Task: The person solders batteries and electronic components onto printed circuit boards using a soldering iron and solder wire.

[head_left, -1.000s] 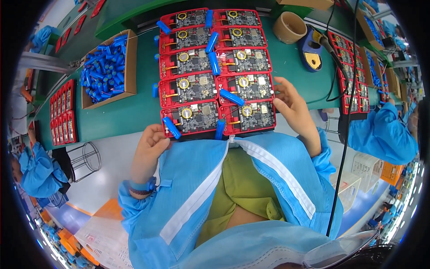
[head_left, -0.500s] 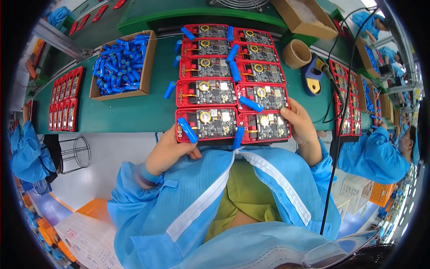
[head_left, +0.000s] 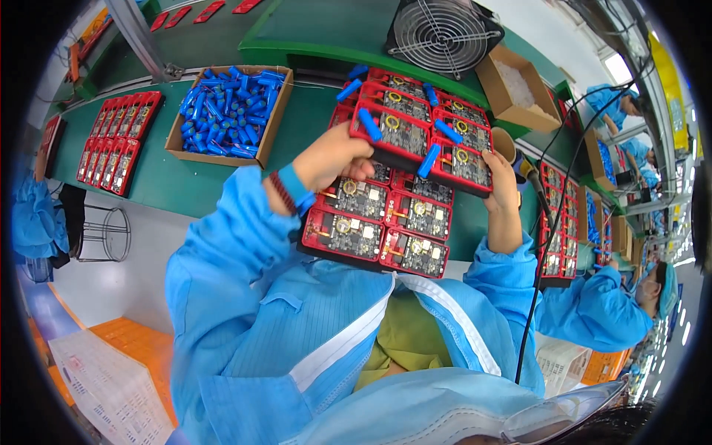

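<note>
My left hand [head_left: 335, 159] grips the near left corner of a raised tray of red cases [head_left: 467, 178], fingers curled under its edge. My right hand [head_left: 502, 180] is closed on its right side, thumb along the rim. The cases hold circuit boards [head_left: 403, 135] with yellow rings. Several blue cylindrical cells [head_left: 429, 161] lie loosely across them. Below and nearer to me, a second tray of red cases [head_left: 341, 231] with boards rests at the bench's front edge; its far part is hidden by the raised one. No blue cells show on its visible part.
A cardboard box [head_left: 276, 124] of blue cells stands left on the green bench [head_left: 178, 180]. More red cases stand at far left [head_left: 119, 141] and right [head_left: 561, 222]. Behind are a fan [head_left: 443, 37] and an open carton [head_left: 519, 85]. A black cable [head_left: 535, 315] hangs at right.
Both hands have lifted the upper tray and carried it away from me, with blue cells on it. The second tray now shows beneath. The view has shifted, bringing the fan fully into sight.
</note>
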